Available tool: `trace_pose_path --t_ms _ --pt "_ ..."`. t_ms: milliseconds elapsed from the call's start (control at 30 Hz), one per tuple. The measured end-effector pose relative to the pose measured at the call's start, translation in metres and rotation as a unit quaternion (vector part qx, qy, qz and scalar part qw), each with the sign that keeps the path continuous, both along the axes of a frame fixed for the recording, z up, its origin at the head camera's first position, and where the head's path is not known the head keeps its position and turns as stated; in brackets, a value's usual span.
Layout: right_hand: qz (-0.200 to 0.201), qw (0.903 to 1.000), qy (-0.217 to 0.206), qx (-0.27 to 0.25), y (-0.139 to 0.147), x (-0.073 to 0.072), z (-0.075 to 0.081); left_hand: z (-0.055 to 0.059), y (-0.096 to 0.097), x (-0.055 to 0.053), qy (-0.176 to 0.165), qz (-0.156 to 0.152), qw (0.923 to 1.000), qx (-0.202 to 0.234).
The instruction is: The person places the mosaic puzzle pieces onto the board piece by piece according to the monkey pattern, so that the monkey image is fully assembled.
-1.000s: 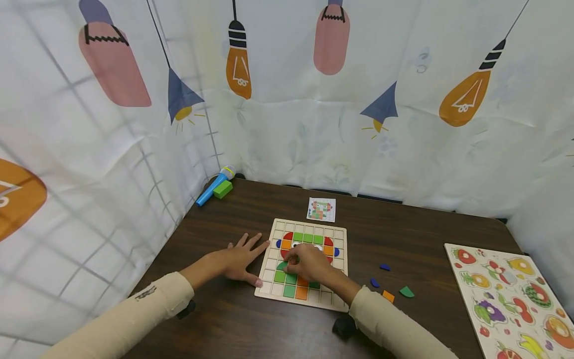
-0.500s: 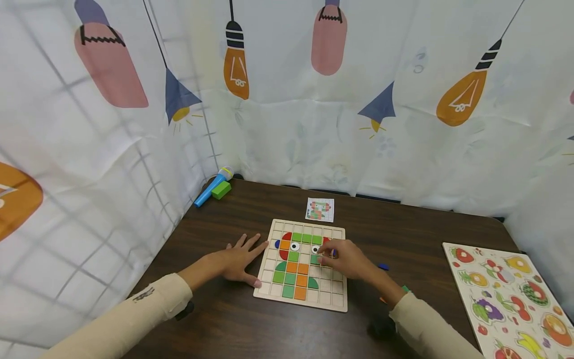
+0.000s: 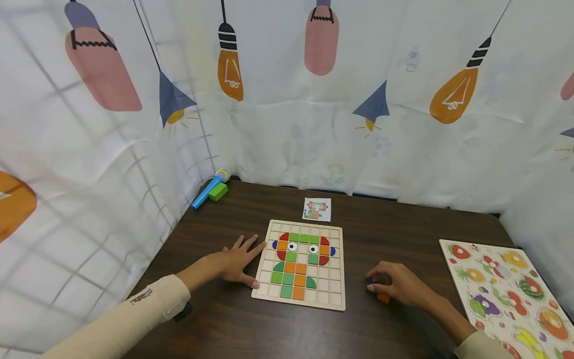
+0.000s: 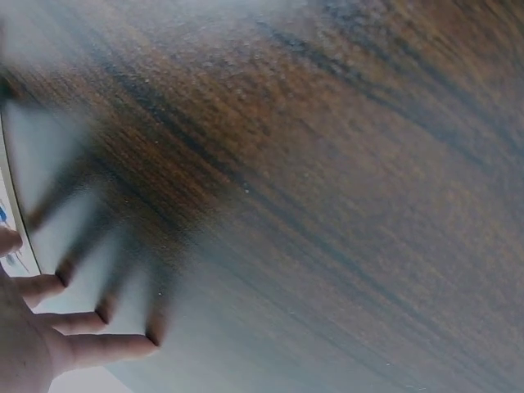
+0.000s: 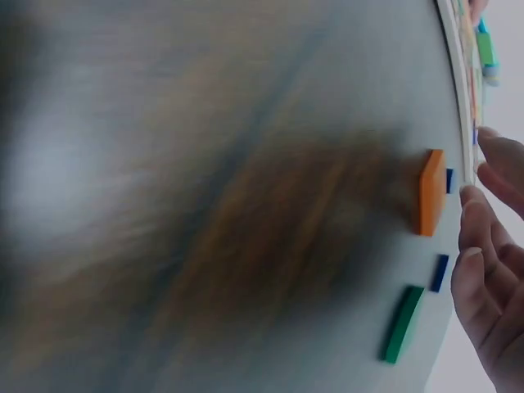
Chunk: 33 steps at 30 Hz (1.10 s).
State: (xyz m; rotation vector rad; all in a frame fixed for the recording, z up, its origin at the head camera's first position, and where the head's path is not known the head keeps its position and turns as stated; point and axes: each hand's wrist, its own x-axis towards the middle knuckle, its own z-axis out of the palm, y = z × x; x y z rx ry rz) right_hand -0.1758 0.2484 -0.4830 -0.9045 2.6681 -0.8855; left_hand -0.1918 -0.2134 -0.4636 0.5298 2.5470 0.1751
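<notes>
My left hand (image 3: 235, 262) is spread flat, its fingertips and thumb at the left edge of a wooden grid board (image 3: 334, 284). Colored tiles on the board form a figure with two round eyes, red curved corners, and green and orange squares. To the right of the board, my right hand (image 3: 399, 284) is low over the table, thumb and index fingertip on either side of a small blue half-round piece (image 3: 369, 281). An orange square (image 3: 383, 298) lies under this hand. In the right wrist view, a green quarter-round piece (image 5: 403, 325) and another blue piece (image 5: 440, 273) lie nearby.
A small printed card (image 3: 317, 209) with a similar figure lies behind the board. A toy microphone (image 3: 208, 190) and a green block (image 3: 218, 192) are at the back left. A fruit puzzle board (image 3: 506, 294) lies at the right. Printed curtains (image 3: 278, 139) enclose the table.
My right hand has moved from the figure, past its right eye, to the loose pieces at the right, uncovering the tiles. My left hand has stayed at the board's edge.
</notes>
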Motion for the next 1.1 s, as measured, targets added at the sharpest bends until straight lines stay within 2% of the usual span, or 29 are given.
trace_pose_path --t_ms 200,467,667,933,1100 --pt "-0.017 0.9998 -0.011 0.005 0.012 0.014 0.000 0.001 0.001 0.001 -0.001 0.009 1.0000 -0.004" --pt "-0.026 0.9990 0.021 0.031 0.020 0.025 -0.004 -0.001 0.000 0.001 -0.001 0.009 0.9999 0.004" --pt "-0.037 0.9984 0.022 0.037 0.019 0.028 -0.006 -0.002 -0.002 0.000 0.000 0.007 0.9999 0.009" --pt "-0.069 0.9931 0.040 0.085 0.021 0.030 -0.005 0.001 0.001 0.002 0.005 0.004 0.9998 0.016" --pt "-0.063 0.9956 0.027 0.064 0.024 0.030 -0.007 0.001 0.001 0.002 0.001 0.005 0.9999 0.015"
